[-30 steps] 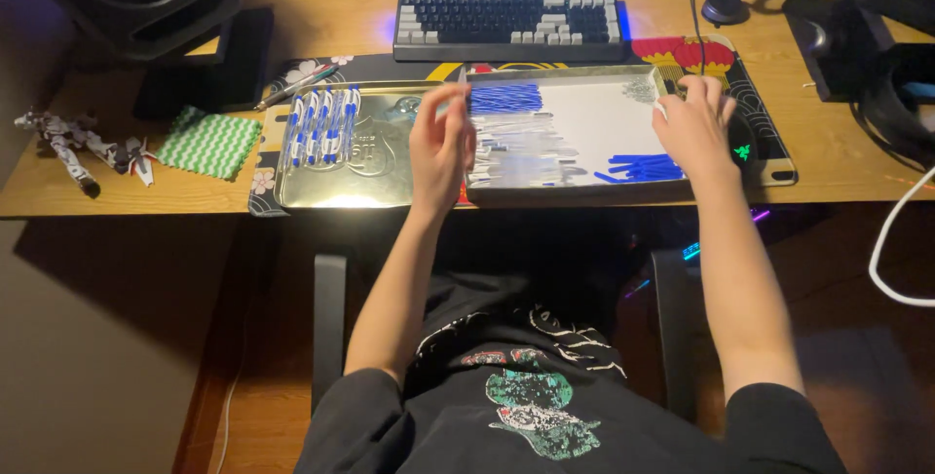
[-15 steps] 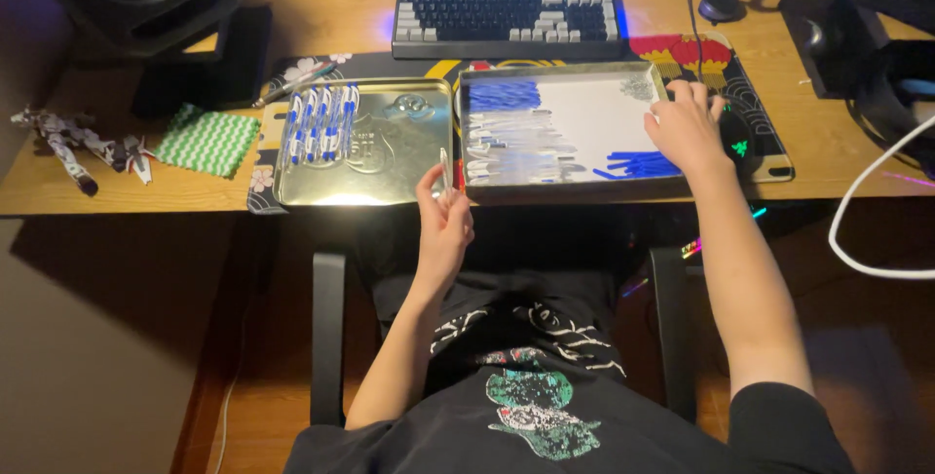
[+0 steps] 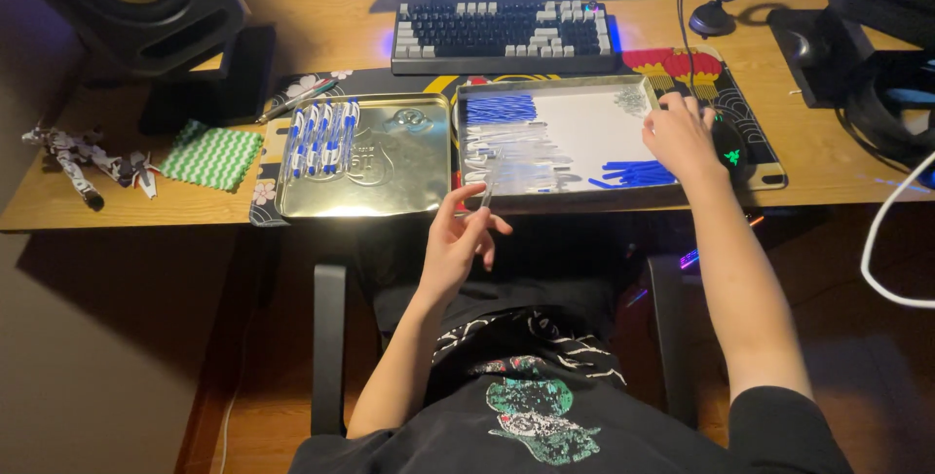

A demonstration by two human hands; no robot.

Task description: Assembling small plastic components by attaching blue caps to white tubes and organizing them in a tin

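our left hand (image 3: 456,240) sits just off the table (image 3: 321,31) edge, fingers pinched shut on a clear tube (image 3: 490,185) sticking up over the right tray's (image 3: 594,133) front rim. right hand (image 3: 679,138) lies flat in that tray, fingers spread and holding nothing, next to the loose blue caps (image 3: 628,175). left tray (image 3: 390,167) has finished pens (image 3: 321,136) lined up.

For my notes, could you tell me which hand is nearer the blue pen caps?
Right. The right hand rests in the tray beside the blue caps; the left hand is off the desk's front edge.
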